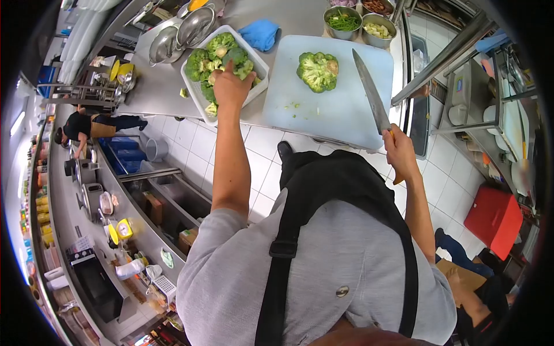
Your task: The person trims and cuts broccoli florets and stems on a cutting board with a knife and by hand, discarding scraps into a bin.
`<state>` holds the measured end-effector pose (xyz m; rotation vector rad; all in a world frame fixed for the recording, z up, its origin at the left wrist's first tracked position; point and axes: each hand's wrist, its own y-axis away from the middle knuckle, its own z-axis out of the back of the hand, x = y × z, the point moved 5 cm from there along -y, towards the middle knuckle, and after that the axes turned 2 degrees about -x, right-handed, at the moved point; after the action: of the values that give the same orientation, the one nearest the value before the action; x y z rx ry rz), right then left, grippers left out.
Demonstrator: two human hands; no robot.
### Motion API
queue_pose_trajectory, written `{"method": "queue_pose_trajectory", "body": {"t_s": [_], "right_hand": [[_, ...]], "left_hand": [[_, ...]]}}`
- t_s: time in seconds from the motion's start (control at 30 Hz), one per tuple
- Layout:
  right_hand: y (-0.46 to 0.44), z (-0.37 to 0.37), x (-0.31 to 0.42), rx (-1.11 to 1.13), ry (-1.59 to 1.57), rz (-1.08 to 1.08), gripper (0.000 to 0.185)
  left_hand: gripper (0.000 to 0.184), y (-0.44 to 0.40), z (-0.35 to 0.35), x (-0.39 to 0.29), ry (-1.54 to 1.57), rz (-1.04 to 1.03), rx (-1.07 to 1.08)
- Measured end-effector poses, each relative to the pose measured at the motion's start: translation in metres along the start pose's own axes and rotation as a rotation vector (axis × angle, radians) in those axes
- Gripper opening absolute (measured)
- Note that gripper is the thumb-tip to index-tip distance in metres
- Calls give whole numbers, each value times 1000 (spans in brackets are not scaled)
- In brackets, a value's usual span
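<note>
Crossing the top of the view, a stainless-steel worktable [154, 98] bears a pale cutting board [346, 124] and, left of it, a white perforated basket [254, 92] heaped with broccoli [222, 44]. Angled over the board's right side is a long chef's knife [372, 92], its handle wrapped in the closed fingers of the right hand [401, 154]; whether the blade touches the board cannot be told. The left hand [232, 87] is down in the basket, fingers spread on the pile, index finger extended; whether it grips a piece is hidden. One broccoli head [318, 72] sits alone near the middle of the board, apart from the blade, seemingly in one piece. Smallest are the green crumbs [295, 106] near the board's left side. From these, some cutting seems done on the board, though the work looks far from finished: the head there appears undivided, and plenty of broccoli fills the basket, cut or uncut being hard to judge.
</note>
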<state>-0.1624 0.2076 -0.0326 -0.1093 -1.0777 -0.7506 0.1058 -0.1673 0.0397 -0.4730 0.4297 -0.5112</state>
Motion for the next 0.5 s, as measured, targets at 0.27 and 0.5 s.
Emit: {"method": "queue_pose_trajectory", "body": {"t_s": [0.27, 0.5], "right_hand": [[1, -16, 22, 67, 8, 83, 32], [11, -16, 29, -15, 35, 264, 28]], "left_hand": [[42, 2, -110, -71, 651, -263, 231], [46, -2, -148, -54, 608, -253, 529]]}}
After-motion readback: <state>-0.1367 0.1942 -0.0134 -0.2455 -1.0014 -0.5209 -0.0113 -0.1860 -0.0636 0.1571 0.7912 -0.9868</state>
